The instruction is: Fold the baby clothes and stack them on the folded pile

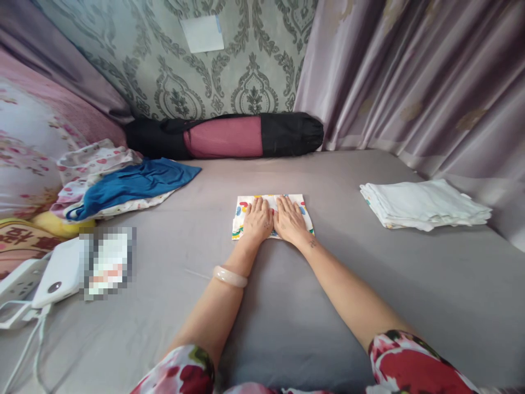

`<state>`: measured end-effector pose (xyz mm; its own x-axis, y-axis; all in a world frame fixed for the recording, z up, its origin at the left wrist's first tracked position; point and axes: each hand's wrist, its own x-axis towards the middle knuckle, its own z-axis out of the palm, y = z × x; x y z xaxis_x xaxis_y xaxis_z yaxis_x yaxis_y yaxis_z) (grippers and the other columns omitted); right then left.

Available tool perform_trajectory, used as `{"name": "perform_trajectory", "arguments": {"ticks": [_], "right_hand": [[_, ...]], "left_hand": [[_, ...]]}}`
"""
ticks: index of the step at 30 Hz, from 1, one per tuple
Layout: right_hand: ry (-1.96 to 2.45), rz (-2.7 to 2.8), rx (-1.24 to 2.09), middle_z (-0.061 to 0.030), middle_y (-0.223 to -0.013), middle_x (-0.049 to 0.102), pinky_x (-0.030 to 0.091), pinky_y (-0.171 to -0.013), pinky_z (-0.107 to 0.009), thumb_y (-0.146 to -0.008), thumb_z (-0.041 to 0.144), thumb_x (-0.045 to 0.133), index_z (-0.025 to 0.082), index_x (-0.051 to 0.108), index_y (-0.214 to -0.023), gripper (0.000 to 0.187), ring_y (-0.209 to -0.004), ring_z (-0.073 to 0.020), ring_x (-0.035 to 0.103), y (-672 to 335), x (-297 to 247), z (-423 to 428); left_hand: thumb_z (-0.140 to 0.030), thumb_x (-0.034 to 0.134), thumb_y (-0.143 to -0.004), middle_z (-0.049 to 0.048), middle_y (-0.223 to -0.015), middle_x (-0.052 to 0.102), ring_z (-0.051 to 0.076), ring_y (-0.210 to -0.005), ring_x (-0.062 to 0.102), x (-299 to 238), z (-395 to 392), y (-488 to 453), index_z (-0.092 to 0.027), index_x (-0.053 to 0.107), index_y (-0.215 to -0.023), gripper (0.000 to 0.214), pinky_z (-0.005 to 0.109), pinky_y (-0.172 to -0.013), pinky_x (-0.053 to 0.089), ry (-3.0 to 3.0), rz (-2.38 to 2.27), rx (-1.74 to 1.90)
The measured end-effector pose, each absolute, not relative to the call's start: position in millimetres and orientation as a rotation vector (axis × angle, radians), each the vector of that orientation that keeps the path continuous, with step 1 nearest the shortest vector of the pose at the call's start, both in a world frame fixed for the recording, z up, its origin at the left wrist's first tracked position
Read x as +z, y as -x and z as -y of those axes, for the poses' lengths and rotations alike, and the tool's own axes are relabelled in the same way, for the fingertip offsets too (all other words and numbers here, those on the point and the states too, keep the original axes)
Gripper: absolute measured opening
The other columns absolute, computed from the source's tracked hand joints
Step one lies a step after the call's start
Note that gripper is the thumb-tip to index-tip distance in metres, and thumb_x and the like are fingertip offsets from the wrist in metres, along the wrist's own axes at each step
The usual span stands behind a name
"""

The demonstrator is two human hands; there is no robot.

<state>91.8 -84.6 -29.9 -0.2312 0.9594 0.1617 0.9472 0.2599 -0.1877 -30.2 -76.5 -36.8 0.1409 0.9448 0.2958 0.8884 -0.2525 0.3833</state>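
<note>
As seen by an onlooker in the room, the grey-sheeted bed (295,306) is the ground of the scene; clock positions are taken from its centre, with 12 at the far side. Toward 11 lies a long black-and-maroon bag (223,137); at 10, a crumpled pile of clothes (135,183), blue uppermost; near 3, a folded white stack (426,203). At the centre lies the patterned cloth (272,201), white with coloured figures, folded to a flat rectangle.

The step appears to be one of pressing and smoothing. Done well, it would call for even weight from both palms, light strokes from the middle toward 3 and 9, and attention to the 8 o'clock corner, where the layers seem slightly out of line.

Left hand (257,220) and right hand (290,221) lie palm down on the cloth, side by side. Their fingers (258,207) are extended toward 12, slightly parted, touching the top layer and gripping nothing; the thumbs meet or nearly meet between them.
</note>
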Motion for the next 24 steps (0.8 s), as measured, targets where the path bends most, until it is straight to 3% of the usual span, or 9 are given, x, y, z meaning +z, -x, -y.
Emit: {"name": "perform_trajectory", "arguments": {"ticks": [4, 7, 14, 24], "right_hand": [[1.793, 2.301, 0.079, -0.0188, -0.155, 0.031, 0.016, -0.118, -0.046, -0.097, 0.027, 0.024, -0.001, 0.035, -0.147, 0.058, -0.145, -0.0288, 0.024, -90, -25, 84], [1.787, 2.305, 0.102, -0.0184, -0.156, 0.028, 0.014, -0.118, -0.046, -0.097, 0.028, 0.024, -0.001, 0.035, -0.147, 0.059, -0.145, -0.0288, 0.023, -83, -16, 81], [1.796, 2.332, 0.196, -0.0163, -0.159, 0.023, 0.011, -0.119, -0.044, -0.098, 0.036, 0.022, 0.001, 0.029, -0.150, 0.063, -0.147, -0.0264, 0.017, -67, -16, 74], [1.845, 2.350, 0.249, -0.0137, -0.159, 0.022, 0.011, -0.120, -0.045, -0.099, 0.038, 0.021, 0.003, 0.026, -0.152, 0.064, -0.148, -0.0261, 0.016, -69, -25, 71]], "left_hand": [[-0.025, 0.042, -0.094, 0.0146, -0.110, 0.070, 0.026, -0.107, 0.063, -28, 68, 39, -0.018, 0.064, -0.104, 0.025, 0.040, -0.096, 0.045, -1.876, -1.747, 1.181], [-0.033, 0.044, -0.095, 0.0088, -0.089, 0.072, 0.022, -0.090, 0.066, -21, 62, 49, -0.021, 0.065, -0.085, 0.027, 0.034, -0.085, 0.048, -1.427, -1.666, 1.535], [-0.033, 0.050, -0.090, 0.0078, -0.082, 0.070, 0.018, -0.079, 0.069, -15, 51, 77, -0.016, 0.062, -0.079, 0.023, 0.028, -0.071, 0.051, -0.589, -1.177, 1.874], [-0.022, 0.047, -0.087, 0.0040, -0.082, 0.068, 0.011, -0.075, 0.068, -10, 43, 105, -0.018, 0.058, -0.075, 0.017, 0.027, -0.080, 0.049, -0.047, -0.963, 1.841]]}}
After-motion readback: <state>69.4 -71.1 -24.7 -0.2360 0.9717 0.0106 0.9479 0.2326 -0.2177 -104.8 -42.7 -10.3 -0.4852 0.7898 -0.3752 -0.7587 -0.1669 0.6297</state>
